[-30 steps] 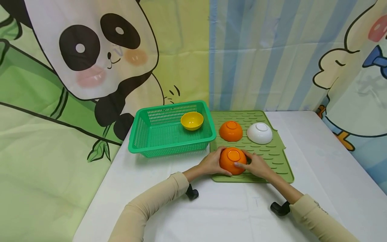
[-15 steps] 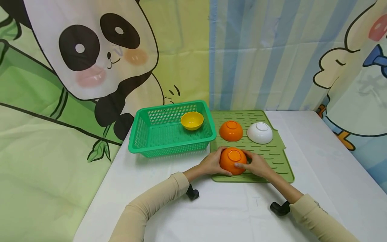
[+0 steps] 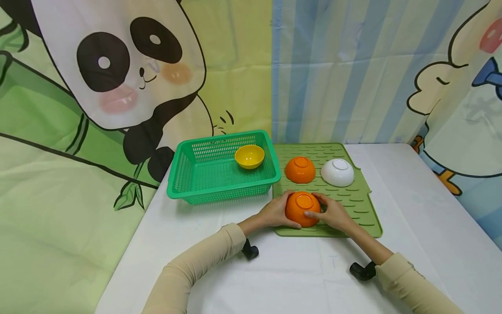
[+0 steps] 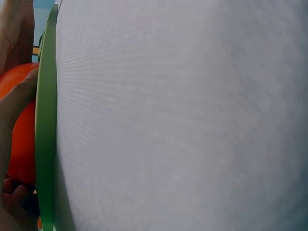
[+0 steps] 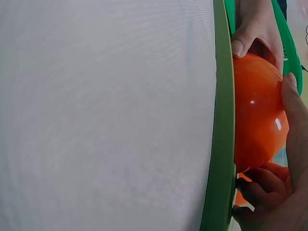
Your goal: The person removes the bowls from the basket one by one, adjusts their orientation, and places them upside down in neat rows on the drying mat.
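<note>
An orange bowl [image 3: 303,210] lies upside down on the green drying mat [image 3: 357,218], near its front left corner. My left hand [image 3: 277,211] grips the bowl's left side, the thumb along the front near the rim. From the right, my right hand [image 3: 333,213] holds it too, with the thumb on the bowl's upper side and the other fingers behind. In the right wrist view the bowl [image 5: 257,113] sits at the mat's surface between both hands. The left wrist view shows only part of the bowl [image 4: 23,144], behind the left thumb.
Behind on the mat, a second orange bowl [image 3: 300,170] and a white bowl [image 3: 337,172] lie upside down. A green plastic basket [image 3: 221,191] stands to the left, holding a yellow bowl [image 3: 249,157] right side up. A printed curtain [image 3: 321,74] hangs behind the white-covered table [image 3: 298,279].
</note>
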`<state>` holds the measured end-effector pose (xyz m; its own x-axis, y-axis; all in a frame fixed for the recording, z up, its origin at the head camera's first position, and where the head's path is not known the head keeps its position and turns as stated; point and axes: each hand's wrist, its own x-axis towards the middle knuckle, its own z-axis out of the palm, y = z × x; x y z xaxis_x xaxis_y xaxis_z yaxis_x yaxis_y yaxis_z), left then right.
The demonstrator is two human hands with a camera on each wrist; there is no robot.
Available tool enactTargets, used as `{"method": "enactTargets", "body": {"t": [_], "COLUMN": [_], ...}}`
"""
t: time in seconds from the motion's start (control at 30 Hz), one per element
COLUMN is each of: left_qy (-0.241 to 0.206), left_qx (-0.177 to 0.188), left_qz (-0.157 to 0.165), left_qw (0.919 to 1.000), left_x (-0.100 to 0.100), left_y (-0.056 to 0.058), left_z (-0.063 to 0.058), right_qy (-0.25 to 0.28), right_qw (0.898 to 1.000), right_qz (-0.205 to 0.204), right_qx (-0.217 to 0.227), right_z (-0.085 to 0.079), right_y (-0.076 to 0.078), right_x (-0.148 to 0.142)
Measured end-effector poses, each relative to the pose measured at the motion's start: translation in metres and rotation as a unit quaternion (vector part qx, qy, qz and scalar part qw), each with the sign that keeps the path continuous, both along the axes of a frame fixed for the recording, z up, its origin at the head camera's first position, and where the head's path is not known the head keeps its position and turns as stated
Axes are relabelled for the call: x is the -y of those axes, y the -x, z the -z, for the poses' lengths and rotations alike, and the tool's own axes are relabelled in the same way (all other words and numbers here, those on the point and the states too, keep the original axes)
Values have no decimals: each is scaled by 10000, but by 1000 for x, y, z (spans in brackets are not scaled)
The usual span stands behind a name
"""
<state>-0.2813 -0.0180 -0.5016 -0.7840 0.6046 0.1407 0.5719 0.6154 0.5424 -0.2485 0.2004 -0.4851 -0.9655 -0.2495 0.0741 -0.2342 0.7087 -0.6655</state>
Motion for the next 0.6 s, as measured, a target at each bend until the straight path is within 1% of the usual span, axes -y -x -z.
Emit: {"method": "enactTargets", "body": {"t": [0.17,0.43,0.53,0.6], "left_qy": [68,249,353,423], "left_qx": [-9,106,222,318], "left_qz": [-16,-51,-16,68], "left_qw": [10000,9996,9991,9986], "left_x": [0,-1,-1,0], "left_y": [0,0,0,0], "left_z": [0,-3,-6,-8], "right_qy": [-29,-33,-26,-23], "right_qw": [10000,10000,10000,10000], "right_qz": [10,5,22,20], "right_qx": [-15,-35,-5,25], "right_z": [0,-1,0,1], "right_y": [0,0,0,1], "right_x": [0,0,0,-1]}}
